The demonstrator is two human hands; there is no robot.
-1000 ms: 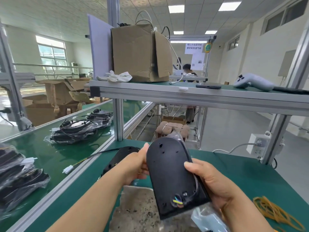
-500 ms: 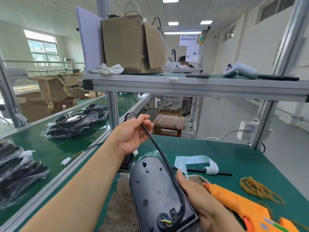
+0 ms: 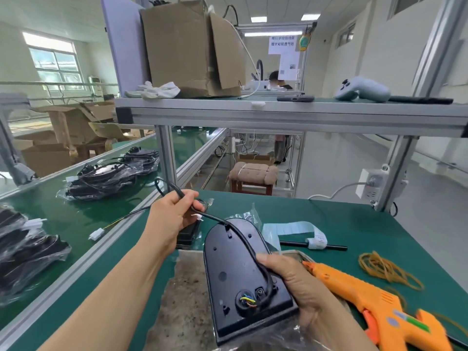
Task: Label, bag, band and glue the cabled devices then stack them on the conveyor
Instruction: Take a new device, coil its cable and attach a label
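Note:
My right hand (image 3: 293, 287) grips a black flat device (image 3: 233, 272) by its right edge, back side up, thumb pressing its black cable (image 3: 243, 239) onto it. My left hand (image 3: 169, 216) pinches the same cable further along, above the table. Coloured wires show in a round hole near the device's lower end. A clear plastic bag (image 3: 278, 340) lies under the device. An orange glue gun (image 3: 374, 302) lies to the right. Rubber bands (image 3: 385, 269) are heaped beyond it. A strip of labels (image 3: 291, 229) lies behind the device.
Bagged devices (image 3: 106, 178) lie on the green conveyor (image 3: 63, 224) at left, more (image 3: 22, 252) nearer. Another black device (image 3: 187, 234) lies under my left hand. A stained mat (image 3: 182, 300) covers the table's front. An aluminium shelf (image 3: 278, 115) carries a cardboard box (image 3: 190, 46) overhead.
I lowered the device from upright to lying flat. My left hand left the device body, took the cable and drew it out. The view tilted down, showing the glue gun and bands.

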